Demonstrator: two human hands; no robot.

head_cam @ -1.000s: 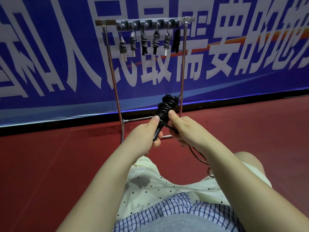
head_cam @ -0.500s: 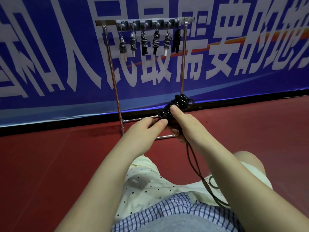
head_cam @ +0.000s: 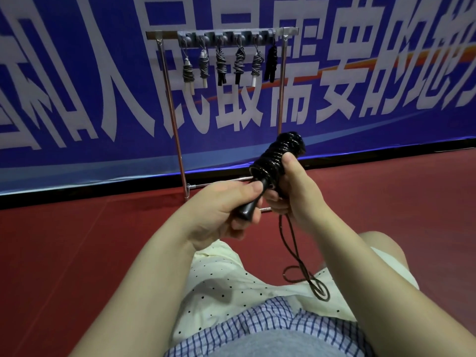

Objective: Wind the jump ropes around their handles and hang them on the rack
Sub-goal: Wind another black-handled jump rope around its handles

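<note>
A big blue banner (head_cam: 77, 99) hangs behind the rack (head_cam: 221, 34), where six wound ropes (head_cam: 239, 63) hang. The left hand (head_cam: 226, 212) grips the handle (head_cam: 247, 210). The right hand (head_cam: 291, 191) holds the black coils (head_cam: 278, 158). A loose tail (head_cam: 304, 274) rests on the lap. If the right grip slips, the coils could unwind.

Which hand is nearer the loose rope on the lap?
Right. The right hand is directly above the loose rope, which trails from it; the left hand is farther left, gripping the handle.
</note>
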